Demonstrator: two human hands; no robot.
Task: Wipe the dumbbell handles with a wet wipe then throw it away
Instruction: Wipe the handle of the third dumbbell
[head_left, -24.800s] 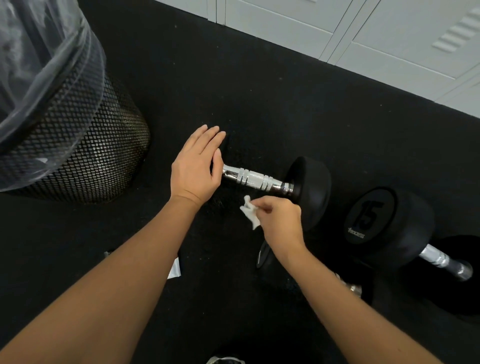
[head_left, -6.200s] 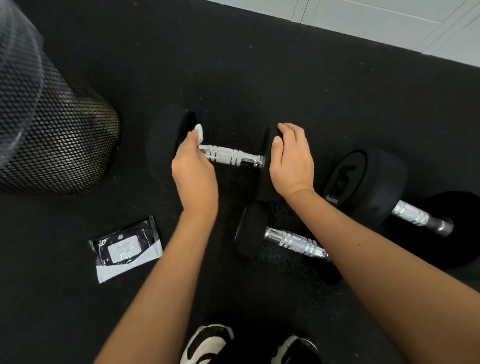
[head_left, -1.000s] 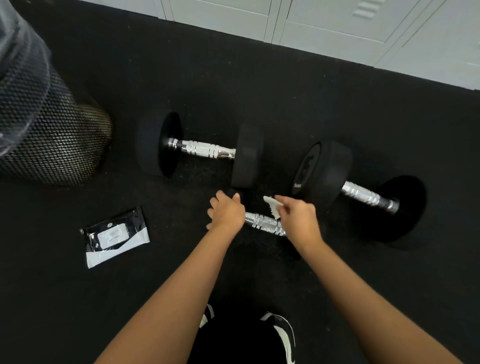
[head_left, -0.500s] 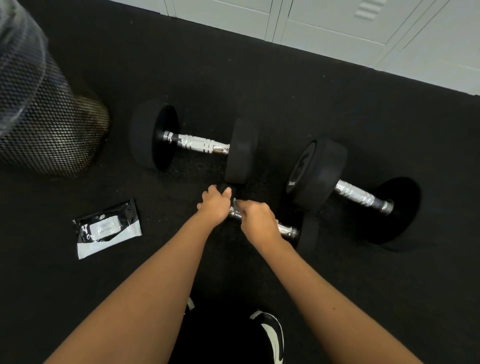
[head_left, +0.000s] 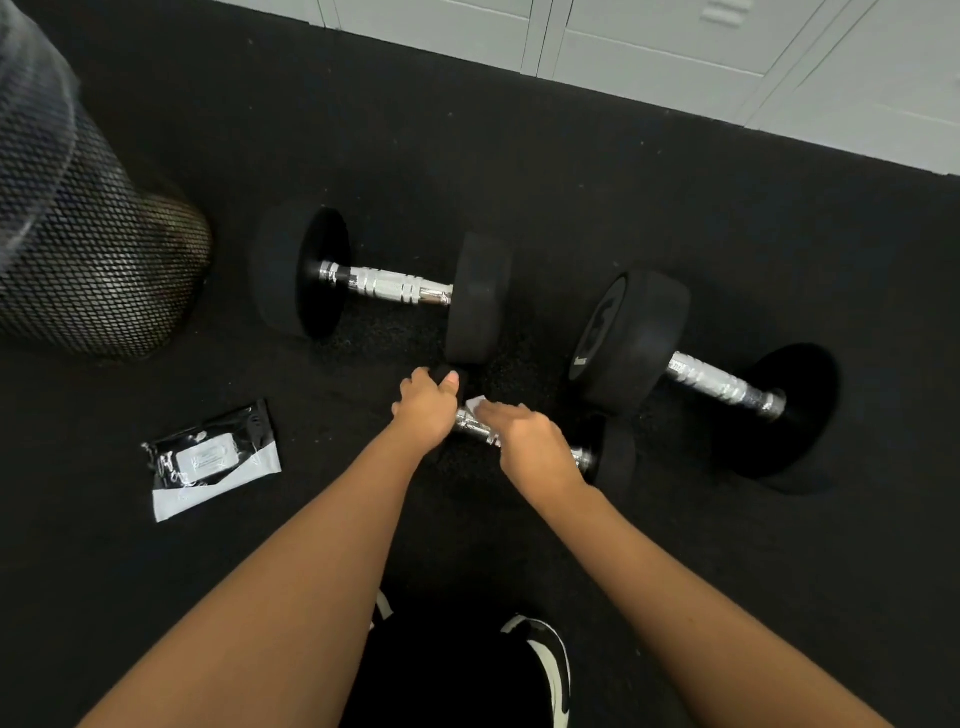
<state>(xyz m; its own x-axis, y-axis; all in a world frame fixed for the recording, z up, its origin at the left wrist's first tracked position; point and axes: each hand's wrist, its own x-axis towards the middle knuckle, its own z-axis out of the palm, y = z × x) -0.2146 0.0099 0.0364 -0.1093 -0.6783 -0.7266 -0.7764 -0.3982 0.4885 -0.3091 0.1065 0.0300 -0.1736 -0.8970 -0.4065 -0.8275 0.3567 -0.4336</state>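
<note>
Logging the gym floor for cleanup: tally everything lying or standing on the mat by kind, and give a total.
Dumbbells: 3, far left, right, near
Wet wipe: 1
Wipe pack: 1
Mesh bin: 1
Total: 6

even, fairly bright overhead light; chrome handle (head_left: 387, 285) glints with small glare. black floor (head_left: 519, 171) swallows shadows (barely visible). wide-angle bending at edges; mesh bin (head_left: 78, 249) blurred.
</note>
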